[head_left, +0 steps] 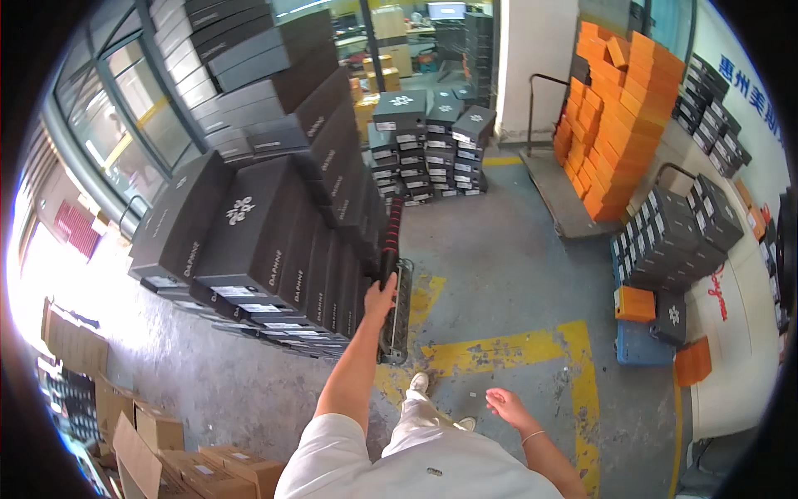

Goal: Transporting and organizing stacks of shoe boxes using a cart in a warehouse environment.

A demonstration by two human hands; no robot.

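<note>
My left hand (381, 298) is wrapped round the lower part of a black push handle (391, 237) with red bands. The handle rises at the end of a flatbed trolley (401, 320), whose worn metal edge shows beside my forearm. Dark grey shoe boxes (259, 229) are piled high just left of that hand, with white labels on their ends. My right hand (507, 407) hangs low by my right side, its fingers loosely apart and nothing in them.
Orange shoe boxes (619, 125) stand tall on another trolley (553, 195) at the far right. More dark boxes (428, 141) are stacked ahead. Boxes (673, 237) line the right wall. Open cardboard cartons (158, 461) lie lower left. Yellow lines (499, 349) mark the floor.
</note>
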